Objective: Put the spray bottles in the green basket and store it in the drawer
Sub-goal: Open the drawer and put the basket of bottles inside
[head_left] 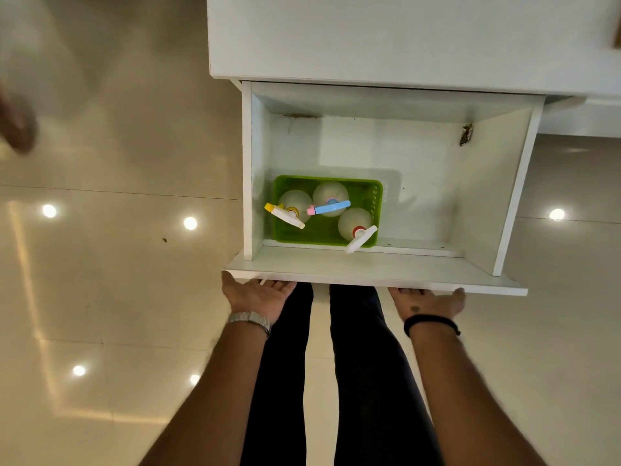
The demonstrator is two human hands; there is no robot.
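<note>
The white drawer (369, 269) stands pulled out, seen from above. Inside it, at the near left corner, sits the green basket (374, 193). Three clear spray bottles stand upright in the basket: one with a yellow and white head (285, 215), one with a blue and pink head (331, 206), one with a red collar and white head (359, 235). My left hand (258, 295) and my right hand (426, 302) rest flat against the outer face of the drawer front, fingers hidden under its edge. Neither hand holds a bottle.
The white cabinet top (386, 35) juts out above the drawer's back. Glossy beige floor tiles (117, 264) with light reflections lie all around. My legs in dark trousers (336, 381) stand below the drawer front. A small dark scrap (466, 133) clings to the drawer's right inner wall.
</note>
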